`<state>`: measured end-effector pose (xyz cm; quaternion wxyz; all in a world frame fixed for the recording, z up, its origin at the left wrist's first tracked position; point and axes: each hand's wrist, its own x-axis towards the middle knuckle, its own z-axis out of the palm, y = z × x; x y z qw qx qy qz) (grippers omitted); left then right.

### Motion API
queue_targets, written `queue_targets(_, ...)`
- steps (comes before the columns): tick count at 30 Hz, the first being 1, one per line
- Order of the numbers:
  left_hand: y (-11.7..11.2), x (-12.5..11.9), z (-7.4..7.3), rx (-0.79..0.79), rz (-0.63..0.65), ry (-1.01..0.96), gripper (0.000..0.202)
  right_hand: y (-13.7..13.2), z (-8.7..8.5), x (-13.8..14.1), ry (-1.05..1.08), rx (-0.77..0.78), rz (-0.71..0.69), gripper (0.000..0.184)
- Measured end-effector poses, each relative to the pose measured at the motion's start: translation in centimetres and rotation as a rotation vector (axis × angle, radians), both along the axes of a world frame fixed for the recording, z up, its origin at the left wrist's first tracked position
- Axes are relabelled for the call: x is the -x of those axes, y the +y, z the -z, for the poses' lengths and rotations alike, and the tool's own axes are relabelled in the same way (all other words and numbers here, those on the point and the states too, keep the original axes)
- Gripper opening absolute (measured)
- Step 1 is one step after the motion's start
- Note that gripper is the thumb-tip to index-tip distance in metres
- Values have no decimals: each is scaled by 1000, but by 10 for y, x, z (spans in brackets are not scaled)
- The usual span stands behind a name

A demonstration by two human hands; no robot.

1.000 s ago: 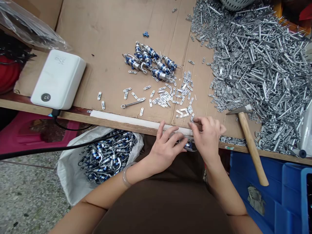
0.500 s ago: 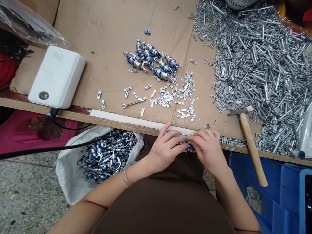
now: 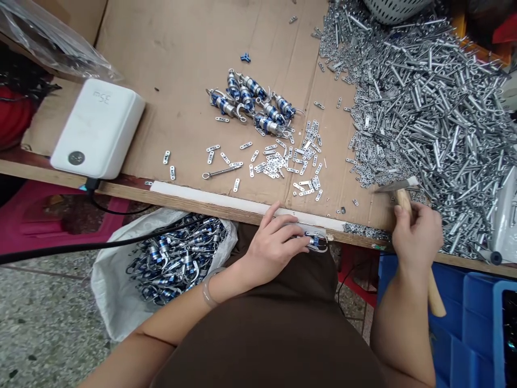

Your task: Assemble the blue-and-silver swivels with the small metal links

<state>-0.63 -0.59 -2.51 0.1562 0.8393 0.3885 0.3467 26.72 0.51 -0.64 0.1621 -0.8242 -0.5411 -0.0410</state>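
My left hand [image 3: 277, 242] is closed over a small blue and silver metal assembly [image 3: 315, 241] at the table's front edge. Its hooked wire end sticks out past my fingers, while the rest is covered by the hand. At the right, my right hand [image 3: 418, 234] has its fingers around the wooden handle of a hammer [image 3: 437, 299], near the metal head. A white strip [image 3: 210, 200] runs along the table edge under my left fingertips. Beyond it lie scattered small stamped metal links [image 3: 276, 163] and one thin eye rod [image 3: 221, 171].
A cluster of blue and silver assemblies [image 3: 246, 97] lies mid-table. A large heap of metal rods [image 3: 440, 118] covers the right side. At left stands a white power bank [image 3: 99, 129] with a cable. Below are a white sack [image 3: 109, 291] of assemblies and a blue crate [image 3: 480, 312].
My right hand has left the assembly beside my left hand and moved right onto the hammer's handle. The left hand has stayed in place. More of the assembly now shows.
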Motion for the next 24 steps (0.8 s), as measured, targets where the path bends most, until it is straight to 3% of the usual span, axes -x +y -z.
queue_targets(3, 0, 1, -1, 12, 9, 3, 4, -26, -19, 32, 108, 53, -173, 29)
queue_targets(6, 0, 1, -1, 18, 9, 1, 5, -56, -35, 60, 189, 56, -490, 28)
queue_targets(8, -1, 1, -1, 3, 9, -7, 6, -69, -37, 71, 200, 10, -634, 37)
queue_targets(10, -1, 1, 0, -17, 3, -19, 6, -73, -35, 76, 190, 65, -692, 41)
queue_targets(13, -1, 0, 1, -33, -9, -24, 5, -70, -31, 81, 126, 197, -690, 39)
queue_targets(19, -1, 0, 2, -48, -11, -23, 4, -68, -32, 86, 140, 190, -693, 36)
queue_targets(21, 0, 1, 2, -27, -10, -31, 5, -64, -30, 79, 125, 201, -607, 29)
queue_targets(24, 1, 4, 1, 50, -17, -86, 7, -46, -21, 57, 22, 68, -289, 30)
